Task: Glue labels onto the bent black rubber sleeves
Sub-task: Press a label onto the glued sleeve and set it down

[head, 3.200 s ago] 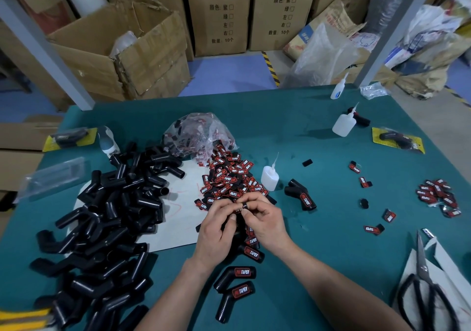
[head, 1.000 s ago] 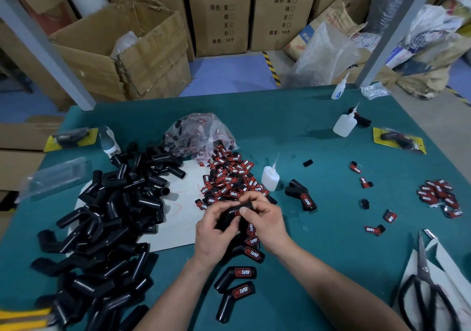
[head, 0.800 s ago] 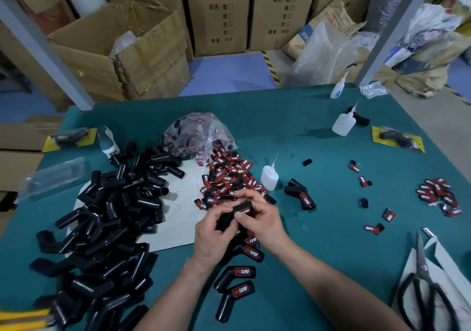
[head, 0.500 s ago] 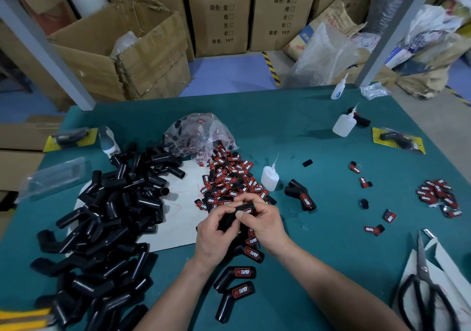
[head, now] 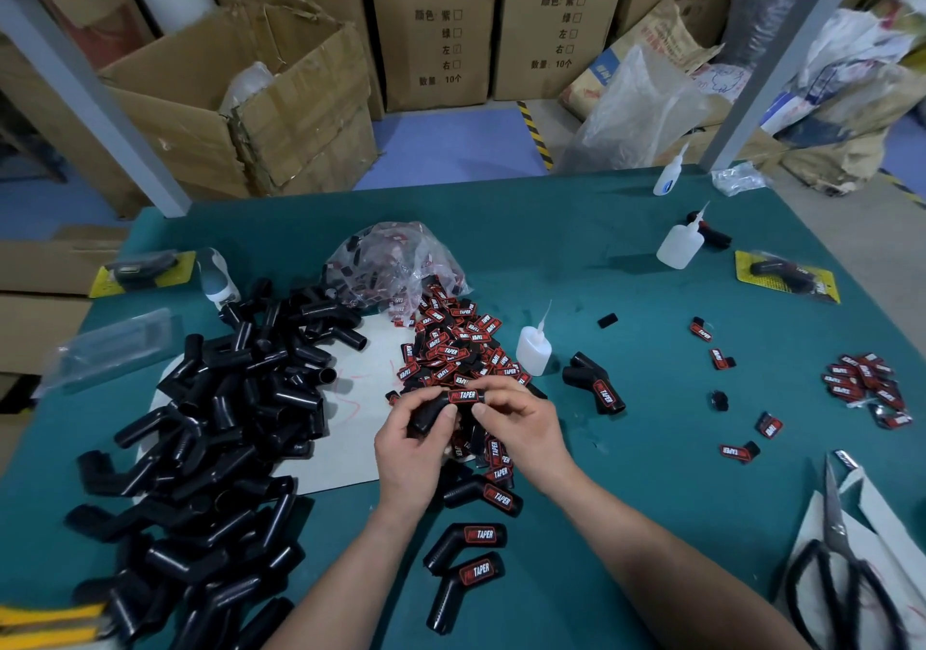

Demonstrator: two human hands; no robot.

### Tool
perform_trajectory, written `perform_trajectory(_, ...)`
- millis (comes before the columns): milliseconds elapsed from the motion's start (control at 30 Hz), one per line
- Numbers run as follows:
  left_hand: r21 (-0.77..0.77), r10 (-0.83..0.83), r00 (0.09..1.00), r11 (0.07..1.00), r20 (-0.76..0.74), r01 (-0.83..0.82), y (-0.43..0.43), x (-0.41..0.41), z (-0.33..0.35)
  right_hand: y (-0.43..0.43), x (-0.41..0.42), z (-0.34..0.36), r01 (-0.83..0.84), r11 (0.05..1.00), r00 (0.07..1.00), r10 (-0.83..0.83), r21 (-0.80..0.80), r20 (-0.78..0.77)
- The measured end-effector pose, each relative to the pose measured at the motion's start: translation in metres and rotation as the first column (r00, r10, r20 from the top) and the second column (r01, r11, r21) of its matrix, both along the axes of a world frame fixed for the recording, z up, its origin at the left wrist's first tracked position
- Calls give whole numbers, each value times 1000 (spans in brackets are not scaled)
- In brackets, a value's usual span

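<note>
- Cardboard boxes and bags line the rear wall; green table (head: 626,268) fills the fwd field (head cam, only view).
- Task item: bent sleeve (head: 431,409) held just above table centre, between both hands. Its red/black label (head: 463,395) is already on the upper leg.
- Axis: labelled leg runs approx. left-right; short leg drops toward the left hand (head: 411,454).
- Left fingers (head: 408,401) are curled round the short leg in a full wrap.
- Right hand (head: 521,429): fingers (head: 501,391) pinch the labelled leg's right end, index on top, thumb below.
- Judged step: pressing the label to seat it; set-down probably next.
- Likely drop zone: finished sleeves (head: 466,536), toward the body, directly below the hands; both hands approx. equally near.
- Clearance: label pile (head: 451,349) beneath and beyond the hands. Glue bottle (head: 533,349) stands just right of it and could tip if knocked. Unlabelled sleeve heap (head: 225,424) lies to the left.
- Bare table lies right of the right forearm.
</note>
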State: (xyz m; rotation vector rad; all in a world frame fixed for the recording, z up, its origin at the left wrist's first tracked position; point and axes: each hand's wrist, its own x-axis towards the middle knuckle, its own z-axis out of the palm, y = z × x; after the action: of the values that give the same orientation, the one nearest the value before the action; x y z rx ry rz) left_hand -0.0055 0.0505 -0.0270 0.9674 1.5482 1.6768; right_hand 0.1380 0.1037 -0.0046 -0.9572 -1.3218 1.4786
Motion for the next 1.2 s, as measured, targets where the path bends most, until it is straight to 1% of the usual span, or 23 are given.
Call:
perform_trajectory(67,31,-8,998,999,-69,10,-1,1,3,-2,-1,-2,16,1000,1000,-16,18,5)
perform_trajectory(133,73,-22,990,997,-141,33,-1,1,2,-1,0,-2,15,1000,1000,-15,-1,-23)
perform_trajectory(300,97,-58,971,992,-233,82,-1,0,-1,-2,-1,-4,64,997,998,-64,35,-12)
perform_trajectory(433,112,-81,945,986,-316,122,-2,-1,-2,-1,-1,-6,62,997,998,-61,50,-21)
perform_trajectory(633,115,-93,935,983,-342,140,-3,-1,-1,-3,1,-7,45,993,999,-43,109,-13)
perform_trajectory(733,126,-80,933,983,-350,131,-3,0,0,-4,0,-5,33,995,999,-31,93,-26)
perform_trajectory(833,143,-97,922,976,-376,161,-4,2,-1,-7,-2,-4,-36,997,999,37,64,-8)
perform_trajectory(933,156,-121,929,970,-349,184,-5,3,-1,-5,-1,-3,-71,997,997,71,21,18)
perform_trajectory(1033,184,-120,935,965,-334,189,-7,2,0,-4,1,-2,-82,996,997,82,26,6)
perform_trajectory(1100,176,-116,942,968,-315,178,-6,2,0,-4,1,-4,-60,998,998,60,29,10)
perform_trajectory(1200,177,-107,940,969,-323,171,-5,3,-1,-2,0,-9,28,1000,1000,-28,-5,6)
